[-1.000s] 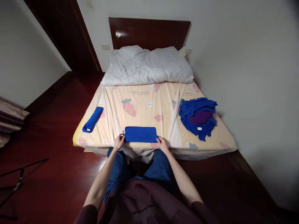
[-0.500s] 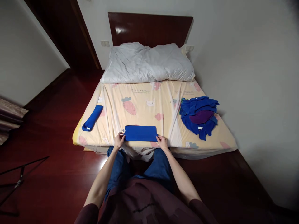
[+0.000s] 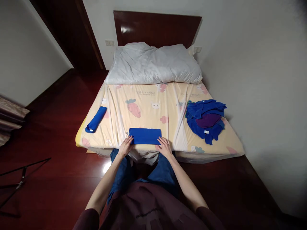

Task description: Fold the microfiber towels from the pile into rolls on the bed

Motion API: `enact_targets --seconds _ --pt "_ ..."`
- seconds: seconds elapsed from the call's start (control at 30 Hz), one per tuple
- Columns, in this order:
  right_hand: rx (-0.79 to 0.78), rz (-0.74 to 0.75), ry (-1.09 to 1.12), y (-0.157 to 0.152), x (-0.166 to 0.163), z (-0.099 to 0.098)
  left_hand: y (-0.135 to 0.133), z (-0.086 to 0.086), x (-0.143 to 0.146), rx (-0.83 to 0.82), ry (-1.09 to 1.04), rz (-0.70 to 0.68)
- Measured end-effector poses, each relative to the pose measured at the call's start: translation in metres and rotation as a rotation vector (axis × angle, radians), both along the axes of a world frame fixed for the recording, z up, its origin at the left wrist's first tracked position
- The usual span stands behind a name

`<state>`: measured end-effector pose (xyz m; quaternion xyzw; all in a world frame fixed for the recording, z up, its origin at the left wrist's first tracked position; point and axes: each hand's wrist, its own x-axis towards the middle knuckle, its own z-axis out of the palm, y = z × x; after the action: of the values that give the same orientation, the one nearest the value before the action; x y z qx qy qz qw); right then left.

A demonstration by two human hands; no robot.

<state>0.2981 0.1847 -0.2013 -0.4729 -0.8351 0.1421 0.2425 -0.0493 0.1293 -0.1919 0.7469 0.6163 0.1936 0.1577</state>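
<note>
A folded blue towel (image 3: 145, 135) lies flat near the foot edge of the bed (image 3: 153, 108), right in front of me. My left hand (image 3: 125, 146) rests at the towel's near left corner, fingers stretched out and touching its edge. My right hand (image 3: 163, 146) lies at the near right corner in the same way, fingers flat on the sheet and the towel's edge. Neither hand grips anything.
A rolled blue towel (image 3: 96, 119) lies at the bed's left edge. A heap of blue and purple cloths (image 3: 206, 119) sits at the right. A white duvet (image 3: 153, 64) is bunched at the headboard. A dark stand (image 3: 14, 185) is on the floor at left.
Both hands have let go of the towel's side edges and slid to its near corners, fingers now flat. The towel looks slightly narrower front to back.
</note>
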Motion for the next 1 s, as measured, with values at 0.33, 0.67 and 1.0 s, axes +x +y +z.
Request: enact_targets --seconds 0.33,0.67,1.0 --pt "0.0 -0.064 -0.065 0.005 -0.001 0.002 0.017 0.006 -0.001 -0.041 0.105 0.003" --pt "-0.218 -0.128 0.29 -0.004 0.029 -0.019 -0.009 -0.002 -0.026 -0.153 -0.348 0.105" --pt "-0.34 -0.343 0.543 0.024 0.015 -0.033 0.026 -0.004 -0.012 -0.132 -0.392 0.471"
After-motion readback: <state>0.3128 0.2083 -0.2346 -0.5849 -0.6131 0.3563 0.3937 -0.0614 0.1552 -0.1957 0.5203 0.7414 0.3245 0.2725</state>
